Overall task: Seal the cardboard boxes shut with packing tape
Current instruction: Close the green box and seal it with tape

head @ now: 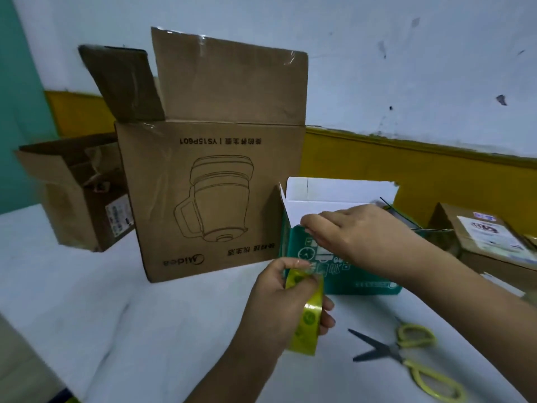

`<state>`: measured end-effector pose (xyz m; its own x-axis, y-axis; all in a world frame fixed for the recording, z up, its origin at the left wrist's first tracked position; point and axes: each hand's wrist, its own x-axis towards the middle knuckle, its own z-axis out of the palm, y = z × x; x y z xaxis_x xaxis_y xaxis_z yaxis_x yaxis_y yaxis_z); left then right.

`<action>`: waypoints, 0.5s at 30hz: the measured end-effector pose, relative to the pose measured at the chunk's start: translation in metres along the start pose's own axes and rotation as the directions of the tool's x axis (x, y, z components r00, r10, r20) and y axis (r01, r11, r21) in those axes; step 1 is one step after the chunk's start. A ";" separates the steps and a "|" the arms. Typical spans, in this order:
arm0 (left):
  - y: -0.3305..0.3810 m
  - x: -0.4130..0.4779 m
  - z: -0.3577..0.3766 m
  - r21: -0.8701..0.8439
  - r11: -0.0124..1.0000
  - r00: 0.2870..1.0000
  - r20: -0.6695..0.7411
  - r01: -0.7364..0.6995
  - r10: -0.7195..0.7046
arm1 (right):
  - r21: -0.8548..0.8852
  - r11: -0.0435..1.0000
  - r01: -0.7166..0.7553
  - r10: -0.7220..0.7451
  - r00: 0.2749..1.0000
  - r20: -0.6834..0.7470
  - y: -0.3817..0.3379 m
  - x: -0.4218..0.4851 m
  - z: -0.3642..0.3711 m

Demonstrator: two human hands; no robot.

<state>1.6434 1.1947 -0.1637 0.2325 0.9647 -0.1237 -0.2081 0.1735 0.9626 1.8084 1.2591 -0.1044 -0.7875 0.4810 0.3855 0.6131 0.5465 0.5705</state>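
We see the roll of yellow-green tape [306, 312], glossy with round green marks, held off the counter [116, 315] just in front of the teal box [363, 282]. It is edge-on to us, its band running top to bottom, with the upper end tipped towards the box. The left hand [279, 309] grips it, fingers wrapped through the core and thumb on top. The teal box lies with its long side left to right, and its white flap [334, 193] stands open. The right hand [357, 237] reaches over the box's front top edge, fingers bent; we cannot tell whether they pinch anything. A large brown box [212, 199] stands just left of it, flaps up. The scissors [406, 356] lie open in front, to the right.
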 end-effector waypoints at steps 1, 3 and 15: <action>0.000 -0.001 -0.002 0.005 1.000 1.000 0.004 -0.003 0.003 | 0.011 1.000 -0.015 0.015 1.000 0.018 0.002 -0.001 0.002; 0.003 -0.006 -0.007 0.009 1.000 1.000 0.008 -0.009 0.009 | 0.017 0.998 -0.066 0.067 0.996 -0.054 -0.003 0.001 -0.009; 0.014 -0.097 -0.079 0.242 0.955 0.971 -0.118 -0.174 0.207 | 0.637 0.598 -0.486 0.397 0.870 0.291 -0.126 0.051 -0.070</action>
<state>1.5428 1.1193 -0.1571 0.0702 0.9963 0.0503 -0.0091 -0.0498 0.9987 1.6872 1.1670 -0.1060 -0.4235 0.8350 0.3512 0.7898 0.5302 -0.3083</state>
